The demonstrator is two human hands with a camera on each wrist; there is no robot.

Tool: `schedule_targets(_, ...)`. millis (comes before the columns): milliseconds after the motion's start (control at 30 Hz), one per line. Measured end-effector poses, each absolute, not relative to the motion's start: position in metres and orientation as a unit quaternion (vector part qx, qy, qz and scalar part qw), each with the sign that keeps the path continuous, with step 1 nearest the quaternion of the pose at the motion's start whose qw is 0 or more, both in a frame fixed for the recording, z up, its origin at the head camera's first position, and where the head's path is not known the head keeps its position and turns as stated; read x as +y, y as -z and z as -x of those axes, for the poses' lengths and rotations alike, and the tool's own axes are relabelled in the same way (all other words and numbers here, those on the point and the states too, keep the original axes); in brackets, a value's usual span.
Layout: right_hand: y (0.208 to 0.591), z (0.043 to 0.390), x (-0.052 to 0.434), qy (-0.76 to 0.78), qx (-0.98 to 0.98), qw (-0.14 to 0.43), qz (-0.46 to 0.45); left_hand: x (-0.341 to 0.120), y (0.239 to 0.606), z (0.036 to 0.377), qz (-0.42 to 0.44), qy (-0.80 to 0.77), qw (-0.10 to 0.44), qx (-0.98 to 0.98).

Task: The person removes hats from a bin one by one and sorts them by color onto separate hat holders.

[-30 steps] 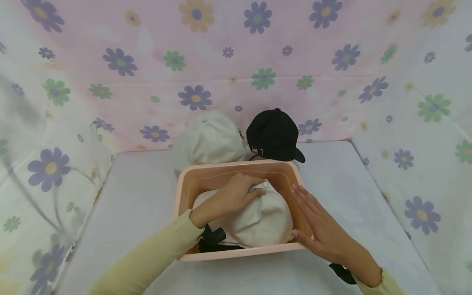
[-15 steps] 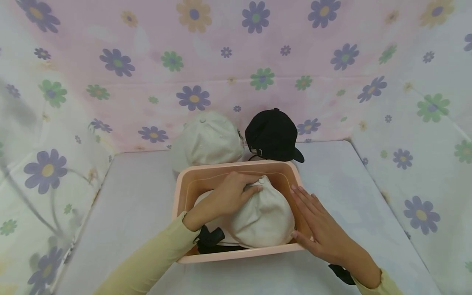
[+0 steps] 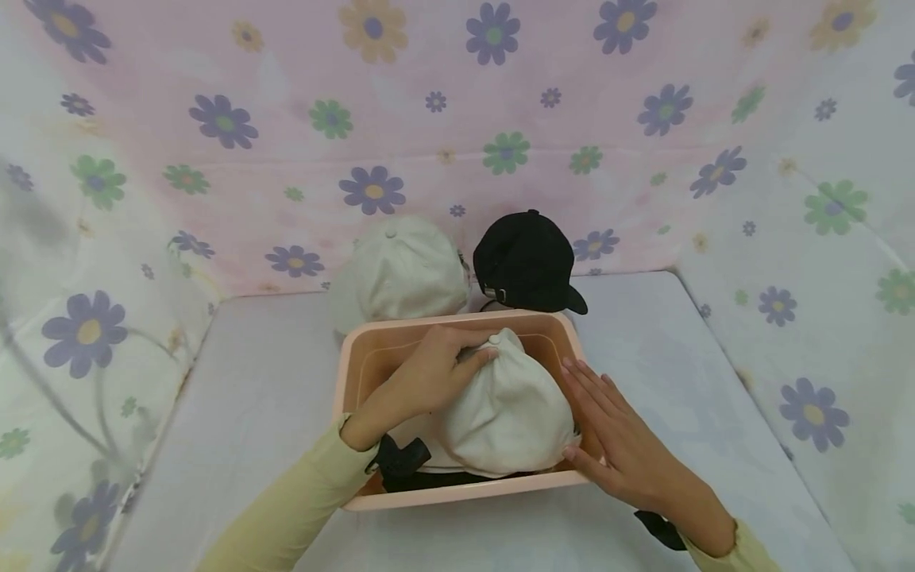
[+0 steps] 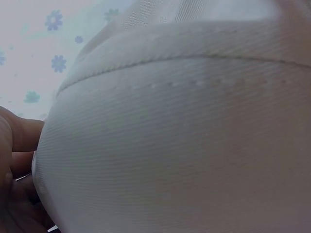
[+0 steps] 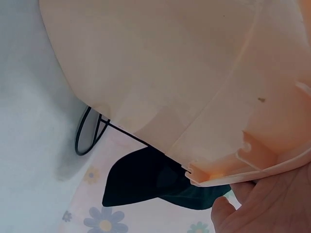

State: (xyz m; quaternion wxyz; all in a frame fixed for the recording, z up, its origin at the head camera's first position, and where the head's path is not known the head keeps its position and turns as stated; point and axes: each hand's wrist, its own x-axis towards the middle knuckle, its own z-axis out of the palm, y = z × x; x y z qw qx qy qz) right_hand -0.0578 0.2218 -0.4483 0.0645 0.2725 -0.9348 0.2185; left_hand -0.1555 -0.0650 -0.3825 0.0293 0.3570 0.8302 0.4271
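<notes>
Fingers of the left hand are curling over the crown of a cream cap, pinching its fabric just beside the little top button, and the cap is sitting inside the peach plastic bin, toward its right half, with its crown tilting up against the far wall. From the left wrist view the same cap is filling nearly everything, its stitched seam running across, with fingers bunching at the left edge.

Over on the other side, the right hand is lying flat along the bin's right wall, fingers straight and close together, pressing against the rim rather than gripping it (the thumb is tucking toward the near corner). The right wrist view is showing the bin's outer wall from below and a bit of that hand under its lip.

Something black is lying in the bin's near left corner, partly under the cream cap; I cannot tell what it is. Behind the bin, a second cream cap and a black cap are resting side by side on the pale bench, against the flowered pink cloth that is hanging behind. Pale yellow sleeves are covering both arms.
</notes>
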Motion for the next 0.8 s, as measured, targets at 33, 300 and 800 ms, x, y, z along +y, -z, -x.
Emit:
schedule_targets(33, 0.448, 0.058, 0.222, -0.221, -0.935, 0.061, -0.270, -0.066, 0.382, 0.155, -0.355, -0.432, 0.030, 0.829)
schedule_targets(300, 0.448, 0.057, 0.221, -0.231, -0.936, 0.056, -0.260, -0.068, 0.377, 0.153, -0.343, -0.445, 0.018, 0.827)
schedule_targets(800, 0.447, 0.058, 0.221, -0.230, -0.936, 0.053, -0.260, -0.076, 0.366, 0.152, -0.321, -0.471, 0.010, 0.821)
